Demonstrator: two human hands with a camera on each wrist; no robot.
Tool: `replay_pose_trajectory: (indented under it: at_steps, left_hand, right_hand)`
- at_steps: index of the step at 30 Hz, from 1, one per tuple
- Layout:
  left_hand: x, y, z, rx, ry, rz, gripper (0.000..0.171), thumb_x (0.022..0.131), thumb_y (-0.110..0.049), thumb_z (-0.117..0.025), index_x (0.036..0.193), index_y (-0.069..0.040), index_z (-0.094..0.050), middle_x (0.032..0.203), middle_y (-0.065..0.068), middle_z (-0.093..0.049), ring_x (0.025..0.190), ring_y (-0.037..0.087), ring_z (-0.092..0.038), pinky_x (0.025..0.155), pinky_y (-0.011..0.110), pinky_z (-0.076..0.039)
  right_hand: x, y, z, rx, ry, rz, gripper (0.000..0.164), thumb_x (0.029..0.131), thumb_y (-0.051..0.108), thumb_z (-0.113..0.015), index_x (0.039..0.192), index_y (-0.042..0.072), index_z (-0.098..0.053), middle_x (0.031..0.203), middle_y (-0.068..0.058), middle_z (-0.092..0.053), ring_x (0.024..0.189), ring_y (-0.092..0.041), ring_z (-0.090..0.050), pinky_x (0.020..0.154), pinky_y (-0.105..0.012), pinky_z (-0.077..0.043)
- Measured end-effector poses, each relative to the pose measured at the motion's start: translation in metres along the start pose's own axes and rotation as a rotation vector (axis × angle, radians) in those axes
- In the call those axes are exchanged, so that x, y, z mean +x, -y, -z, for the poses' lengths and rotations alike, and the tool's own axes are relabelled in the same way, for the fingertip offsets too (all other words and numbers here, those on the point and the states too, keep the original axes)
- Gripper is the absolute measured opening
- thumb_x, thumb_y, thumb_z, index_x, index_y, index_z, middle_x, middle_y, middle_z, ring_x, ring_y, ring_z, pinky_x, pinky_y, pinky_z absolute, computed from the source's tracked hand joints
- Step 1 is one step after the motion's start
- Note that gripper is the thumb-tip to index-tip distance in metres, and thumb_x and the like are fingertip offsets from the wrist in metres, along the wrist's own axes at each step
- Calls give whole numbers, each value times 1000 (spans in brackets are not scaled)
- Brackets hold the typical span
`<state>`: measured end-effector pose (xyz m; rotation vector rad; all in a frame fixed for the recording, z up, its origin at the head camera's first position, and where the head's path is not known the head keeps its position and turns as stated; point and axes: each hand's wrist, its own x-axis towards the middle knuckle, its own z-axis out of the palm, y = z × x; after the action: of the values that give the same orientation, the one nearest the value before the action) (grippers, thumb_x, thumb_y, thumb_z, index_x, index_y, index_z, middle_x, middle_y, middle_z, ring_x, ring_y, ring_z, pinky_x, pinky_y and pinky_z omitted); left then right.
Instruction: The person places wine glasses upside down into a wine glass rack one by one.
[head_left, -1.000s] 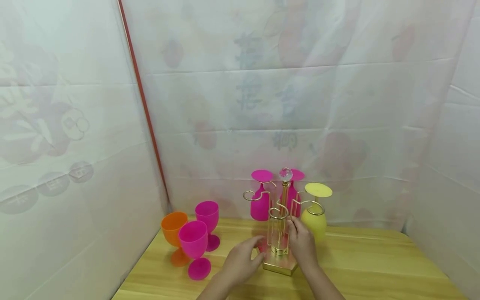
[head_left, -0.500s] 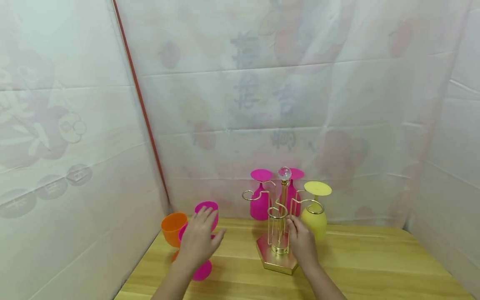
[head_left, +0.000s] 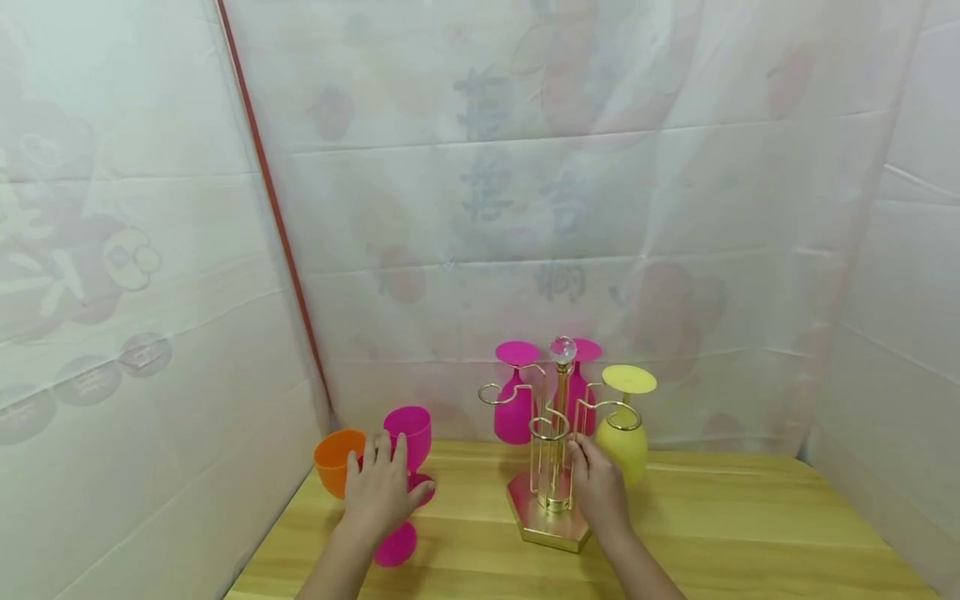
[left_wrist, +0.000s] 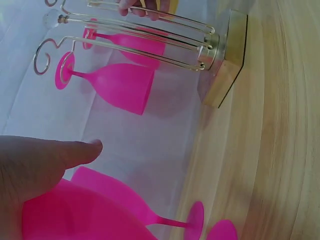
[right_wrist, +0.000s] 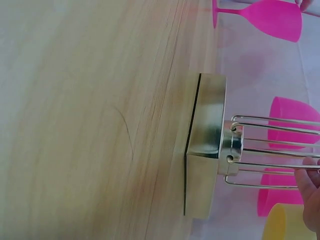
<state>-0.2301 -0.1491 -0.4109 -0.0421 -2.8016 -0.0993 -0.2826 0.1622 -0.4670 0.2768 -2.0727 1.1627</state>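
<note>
Gold metal wire rack (head_left: 553,503): pinched by right hand (head_left: 602,493). Front pink plastic goblet (left_wrist: 75,215): reached for by spread left hand (head_left: 378,498); closing grip apparently required.

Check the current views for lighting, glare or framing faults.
Head: soft, fairly even light, mild sheen on the rack's gold base; left wrist: scene turned sideways, bluish cast on the backdrop, nearest pink goblet cropped; right wrist: also sideways, light and dark reflections across that base.
</note>
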Motion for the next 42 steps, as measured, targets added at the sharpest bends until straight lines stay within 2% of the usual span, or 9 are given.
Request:
replay_pose_trajectory:
  at_steps: [4,11,16,19,25,29,34,42]
  left_hand:
    - [-2,-3,-1,31,0,-18,92,81,-60,-70,146,-1,-43,150,27,-38,140,47,-31,111,70,-22]
    - [-6,-3,-3,56,-21,-8,92,80,-58,-71,145,2,-43,149,29,-38,139,48,-33,115,63,-23]
    - [-6,-6,-3,76,-46,-14,91,79,-57,-73,143,1,-45,148,29,-40,138,47,-35,114,63,-25]
    - [-7,-9,-2,92,-74,-16,89,78,-55,-75,141,1,-47,146,29,-43,136,47,-37,113,63,-26]
    - [-10,-19,0,102,-95,-31,88,77,-55,-75,140,0,-49,144,28,-45,134,45,-41,113,62,-26]
    - [-14,-26,-1,95,-70,-25,89,78,-57,-74,142,-1,-48,146,27,-44,136,44,-40,114,64,-24]
    - [-18,-34,-2,93,-42,-19,90,79,-60,-72,144,-3,-46,149,24,-42,139,42,-38,115,64,-19]
    - [-19,-48,-5,76,-79,-39,90,78,-59,-73,143,-3,-48,147,24,-46,136,42,-42,115,65,-20]
  right_hand:
    - [-2,1,1,-1,2,-20,16,100,14,-57,104,7,-70,73,2,-61,59,-3,-49,50,-22,-47]
    - [-3,2,2,11,27,-38,18,101,17,-56,106,8,-69,76,-6,-65,58,-3,-49,50,-22,-46]
    - [-3,1,2,5,8,-15,16,100,15,-57,105,8,-69,75,-6,-65,59,-3,-49,51,-22,-47]
    - [-2,0,1,-2,0,-2,15,100,15,-57,105,8,-70,74,-1,-63,59,-3,-49,51,-22,-47]
    - [0,-1,1,-14,-15,8,15,99,13,-58,105,7,-70,74,6,-61,60,-3,-50,52,-22,-48]
    - [0,0,1,-11,-13,4,15,99,14,-58,105,8,-70,75,4,-63,59,-3,-49,52,-22,-47]
    - [-1,0,0,6,10,1,17,100,15,-57,106,6,-70,75,-4,-64,56,-2,-46,49,-22,-45]
    - [-1,0,-1,23,21,-21,18,101,16,-56,105,4,-69,73,-1,-62,55,-3,-46,48,-22,-45]
